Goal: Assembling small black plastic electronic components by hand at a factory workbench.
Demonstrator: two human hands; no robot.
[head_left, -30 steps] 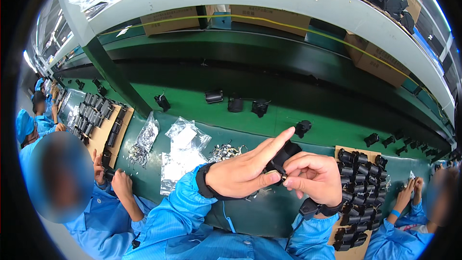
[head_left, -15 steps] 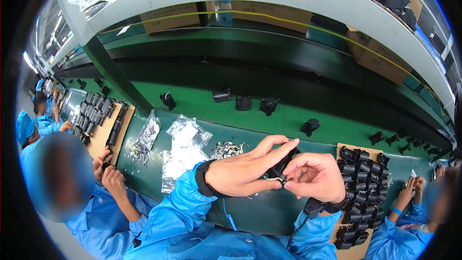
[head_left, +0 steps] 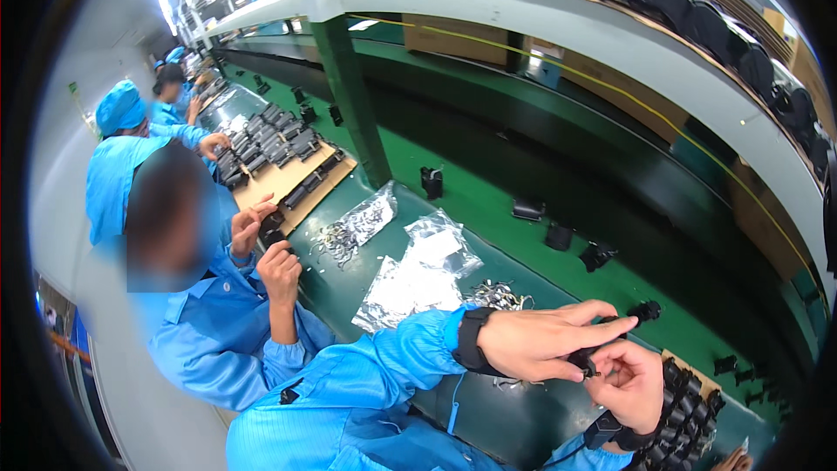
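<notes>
Nearest, in blue sleeves (head_left: 418, 349) and dark wristbands (head_left: 472, 337): two bare hands, raised above the near side of the green worktop (head_left: 506, 419). With the left hand (head_left: 536, 340), holding a small black part (head_left: 579, 359) between outstretched fingers above and thumb below. With the right hand (head_left: 632, 388), pinching at the near end of the same part, thumb against bent forefinger; cannot make out the exact detail under that grip. To judge by looks, light and stiff, probably hard plastic, perhaps slippery on smooth faces and fragile at any small fittings. Best taken by the sides of the body, with light pressure, sparing the near end.

Just beside the right wrist, along the near edge of the worktop: closely set black parts (head_left: 689, 410). Just past the left wrist: a heap of loose wires (head_left: 497, 295). Farther left, clear bags (head_left: 440, 244) and a bag of wires (head_left: 353, 227), partly spilled. Toward the left end, at the near edge, a co-worker's hands (head_left: 279, 275), next to a cardboard sheet (head_left: 275, 179) with rows of black parts. Along the far edge, a brighter green strip (head_left: 488, 201) with spaced black pieces (head_left: 559, 236). Farthest, a pale shelf (head_left: 523, 9).
</notes>
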